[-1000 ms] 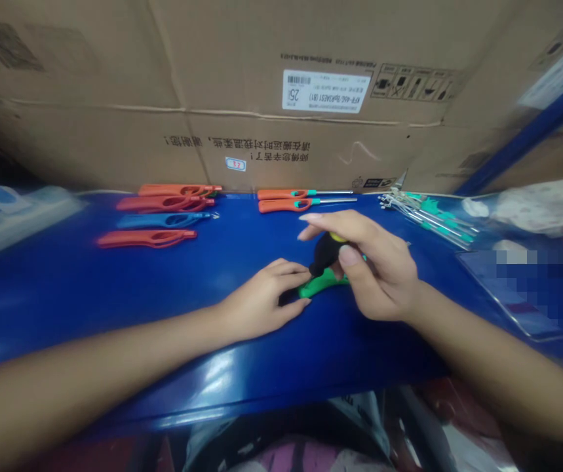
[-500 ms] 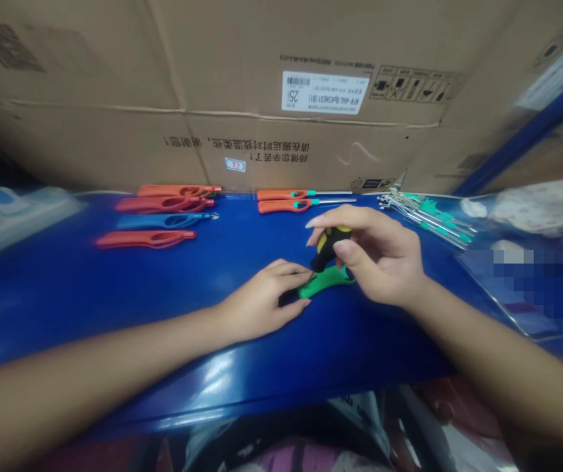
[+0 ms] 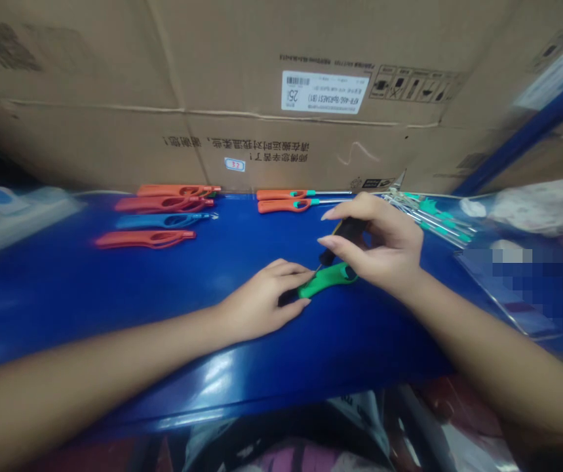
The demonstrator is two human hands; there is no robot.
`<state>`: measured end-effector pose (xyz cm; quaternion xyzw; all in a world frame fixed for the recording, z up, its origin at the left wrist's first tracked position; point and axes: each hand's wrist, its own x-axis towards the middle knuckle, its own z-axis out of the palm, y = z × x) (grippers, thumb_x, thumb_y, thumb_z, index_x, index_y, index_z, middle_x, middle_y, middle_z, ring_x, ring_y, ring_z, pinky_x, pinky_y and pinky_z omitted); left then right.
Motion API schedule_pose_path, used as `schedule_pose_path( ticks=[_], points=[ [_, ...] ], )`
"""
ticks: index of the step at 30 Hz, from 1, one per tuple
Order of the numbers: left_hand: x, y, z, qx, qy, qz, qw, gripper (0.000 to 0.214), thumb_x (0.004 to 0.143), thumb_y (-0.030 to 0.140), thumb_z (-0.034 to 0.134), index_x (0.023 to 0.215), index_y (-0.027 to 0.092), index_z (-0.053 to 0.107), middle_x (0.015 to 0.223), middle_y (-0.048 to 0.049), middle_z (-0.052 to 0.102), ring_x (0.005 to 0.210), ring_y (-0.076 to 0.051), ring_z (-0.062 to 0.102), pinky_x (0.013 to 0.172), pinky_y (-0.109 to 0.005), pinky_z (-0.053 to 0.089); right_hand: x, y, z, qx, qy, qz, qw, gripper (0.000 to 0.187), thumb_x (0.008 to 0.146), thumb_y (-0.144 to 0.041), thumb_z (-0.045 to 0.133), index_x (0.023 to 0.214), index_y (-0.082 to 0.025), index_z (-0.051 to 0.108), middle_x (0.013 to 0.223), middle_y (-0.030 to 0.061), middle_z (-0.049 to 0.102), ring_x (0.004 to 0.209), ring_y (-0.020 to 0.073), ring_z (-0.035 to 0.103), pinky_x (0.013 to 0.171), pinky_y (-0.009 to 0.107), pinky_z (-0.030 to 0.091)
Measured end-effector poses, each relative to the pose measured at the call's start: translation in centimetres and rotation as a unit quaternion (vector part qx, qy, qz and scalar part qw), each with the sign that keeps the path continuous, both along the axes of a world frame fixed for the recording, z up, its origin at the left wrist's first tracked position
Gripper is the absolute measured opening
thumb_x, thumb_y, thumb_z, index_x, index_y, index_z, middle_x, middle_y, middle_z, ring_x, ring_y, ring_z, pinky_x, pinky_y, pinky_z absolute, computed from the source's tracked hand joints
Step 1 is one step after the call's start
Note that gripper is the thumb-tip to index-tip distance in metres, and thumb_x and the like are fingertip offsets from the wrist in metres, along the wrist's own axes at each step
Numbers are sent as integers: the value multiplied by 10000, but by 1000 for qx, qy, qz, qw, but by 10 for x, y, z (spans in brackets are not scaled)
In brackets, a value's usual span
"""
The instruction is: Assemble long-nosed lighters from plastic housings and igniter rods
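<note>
A green plastic lighter handle lies on the blue table. My left hand rests on the table with its fingertips pinched on the handle's left end. My right hand is closed around a small black-and-yellow screwdriver, whose tip points down at the green handle near my left fingertips.
Red, orange and blue lighter handles lie in a row at the back left. Two orange lighters with metal tubes lie at the back middle. A pile of teal-tipped metal tubes sits at the right. A large cardboard box stands behind.
My right hand has lifted and swung back to the right with the screwdriver, tilting it more. My left hand and the green handle have stayed still.
</note>
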<state>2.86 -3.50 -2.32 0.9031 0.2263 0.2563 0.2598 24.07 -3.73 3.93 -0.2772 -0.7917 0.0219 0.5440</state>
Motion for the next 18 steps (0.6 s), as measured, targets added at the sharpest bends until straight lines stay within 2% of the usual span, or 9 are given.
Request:
schedule_pose_path(
  ticks=[2, 5, 6, 8, 10, 12, 14, 16, 18],
  points=[
    [0, 0, 0, -1, -3, 0, 1000, 343, 951, 246, 622, 1282, 159, 649, 1246, -93, 668, 1155, -225, 595, 1043, -398, 499, 2, 1, -1, 10, -17, -4, 1000, 277, 913, -306, 693, 1183, -248, 694, 951, 33, 727, 657, 132, 627, 610, 270, 554],
    [0, 0, 1, -1, -5, -2, 1000, 330, 955, 248, 615, 1270, 158, 655, 1227, -99, 671, 1141, -226, 601, 1036, -400, 507, 2, -1, -1, -114, -29, 66, 991, 435, 1036, -310, 457, 1470, -277, 482, 1216, 76, 688, 579, 94, 609, 526, 250, 548],
    [0, 0, 1, -1, -5, -3, 1000, 326, 953, 246, 617, 1266, 162, 657, 1220, -97, 673, 1136, -227, 602, 1033, -403, 509, 1, -2, 0, -156, -27, 91, 983, 456, 1051, -316, 417, 1505, -281, 429, 1258, 83, 668, 541, 77, 590, 488, 236, 535],
    [0, 0, 1, 0, -6, -2, 1000, 320, 946, 241, 627, 1257, 171, 662, 1212, -92, 678, 1131, -229, 604, 1027, -409, 512, 0, -2, 1, -192, -14, 117, 974, 442, 1045, -334, 445, 1482, -269, 450, 1206, 74, 679, 522, 64, 580, 449, 209, 518],
    [0, 0, 1, 0, -7, 0, 1000, 321, 941, 237, 633, 1255, 174, 664, 1216, -89, 680, 1135, -229, 603, 1025, -410, 513, 0, 0, 2, -173, 2, 104, 979, 373, 997, -335, 562, 1358, -240, 575, 1077, 56, 702, 600, 92, 627, 481, 209, 540],
    [0, 0, 1, -1, -6, 0, 1000, 325, 942, 237, 631, 1258, 172, 664, 1229, -91, 678, 1148, -231, 599, 1027, -412, 512, 1, 1, 2, -115, 15, 63, 991, 290, 906, -322, 706, 1178, -226, 681, 950, 37, 707, 685, 132, 658, 545, 237, 570],
    [0, 0, 0, 0, -5, 0, 1000, 335, 943, 240, 629, 1270, 171, 658, 1237, -92, 676, 1155, -232, 596, 1033, -417, 508, 2, 2, 2, -44, 10, 27, 999, 271, 840, -308, 780, 1092, -229, 718, 891, 28, 708, 714, 153, 659, 592, 266, 580],
    [0, 0, 1, 0, -5, -1, 1000, 337, 944, 240, 630, 1271, 164, 657, 1237, -94, 675, 1153, -231, 597, 1034, -416, 507, 3, -1, 2, -20, -6, 28, 999, 283, 898, -311, 713, 1171, -237, 702, 983, 48, 725, 714, 150, 655, 597, 275, 578],
    [0, 0, 1, 2, -7, -2, 1000, 336, 943, 238, 633, 1267, 155, 658, 1223, -97, 677, 1137, -227, 600, 1027, -408, 510, 2, -5, 4, -75, -21, 64, 995, 344, 1007, -296, 532, 1339, -248, 610, 1182, 79, 700, 686, 124, 649, 561, 260, 566]
  ],
)
